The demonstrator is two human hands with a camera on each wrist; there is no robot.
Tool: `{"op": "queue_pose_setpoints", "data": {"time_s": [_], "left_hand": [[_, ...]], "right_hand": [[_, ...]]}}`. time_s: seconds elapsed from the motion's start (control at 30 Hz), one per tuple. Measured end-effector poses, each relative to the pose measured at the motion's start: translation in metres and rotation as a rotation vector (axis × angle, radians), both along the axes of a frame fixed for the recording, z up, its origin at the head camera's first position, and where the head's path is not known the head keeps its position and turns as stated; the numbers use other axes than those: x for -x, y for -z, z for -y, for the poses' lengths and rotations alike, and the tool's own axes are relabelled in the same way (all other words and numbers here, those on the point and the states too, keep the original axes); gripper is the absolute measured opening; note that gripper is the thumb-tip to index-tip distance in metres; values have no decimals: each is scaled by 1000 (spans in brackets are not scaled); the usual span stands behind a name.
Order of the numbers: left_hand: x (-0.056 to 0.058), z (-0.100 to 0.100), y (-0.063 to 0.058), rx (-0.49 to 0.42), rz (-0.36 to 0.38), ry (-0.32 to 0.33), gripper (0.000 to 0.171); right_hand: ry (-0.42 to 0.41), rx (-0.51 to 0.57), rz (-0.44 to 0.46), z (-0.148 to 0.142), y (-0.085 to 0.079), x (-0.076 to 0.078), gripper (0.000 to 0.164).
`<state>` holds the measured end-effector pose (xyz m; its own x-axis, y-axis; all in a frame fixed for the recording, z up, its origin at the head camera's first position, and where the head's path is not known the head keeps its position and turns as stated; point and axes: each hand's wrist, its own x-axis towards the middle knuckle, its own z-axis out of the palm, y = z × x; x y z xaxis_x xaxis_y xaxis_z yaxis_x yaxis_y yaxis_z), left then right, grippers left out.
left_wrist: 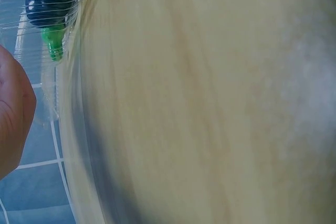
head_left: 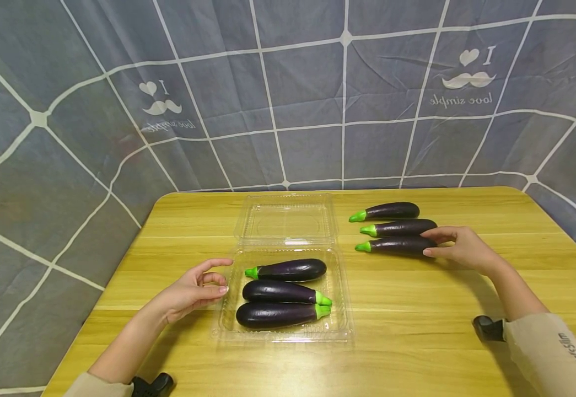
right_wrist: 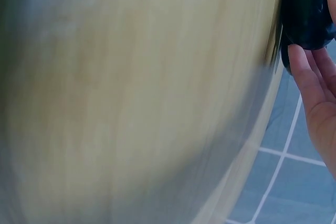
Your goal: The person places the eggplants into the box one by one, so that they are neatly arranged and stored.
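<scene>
At the right, three dark purple eggplants with green stems lie in a row. My right hand point(head_left: 458, 249) holds the blunt end of the nearest eggplant point(head_left: 399, 246), thumb on the near side and fingers on the far side. In the right wrist view that eggplant point(right_wrist: 308, 11) sits between thumb and fingers. My left hand point(head_left: 193, 292), fingers loosely bent and holding nothing, is beside the left rim of a clear plastic clamshell box point(head_left: 342, 325). Inside the box lie three more eggplants: the farthest point(head_left: 292, 269) has its stem leftward, the middle point(head_left: 278, 290) and nearest point(head_left: 275, 315) rightward.
The box's clear lid point(head_left: 288, 220) lies folded back flat behind it on the wooden table point(head_left: 416, 331). Beyond the held eggplant are a middle eggplant point(head_left: 407, 227) and a far one point(head_left: 394, 210). A grey grid-patterned curtain point(head_left: 307, 94) hangs behind the table.
</scene>
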<state>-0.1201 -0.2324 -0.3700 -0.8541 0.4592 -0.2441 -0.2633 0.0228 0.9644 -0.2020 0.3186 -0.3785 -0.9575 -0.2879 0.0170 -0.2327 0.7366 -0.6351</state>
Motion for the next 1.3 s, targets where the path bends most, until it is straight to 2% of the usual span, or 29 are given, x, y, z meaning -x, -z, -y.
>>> {"op": "queue_pose_setpoints", "data": {"time_s": [0.67,1.1,1.3], "left_hand": [[1,-1,-3,-11,9,-6,58],[0,-1,-1,4,12,-20,59],[-1,-1,1,-6,4,-21,60]], "right_hand": [[-16,1,-18,7,-14,-6,47],[-9,64,-16,21,-30,-11,48],[-1,104,-22,37,-39,-14,46]]}}
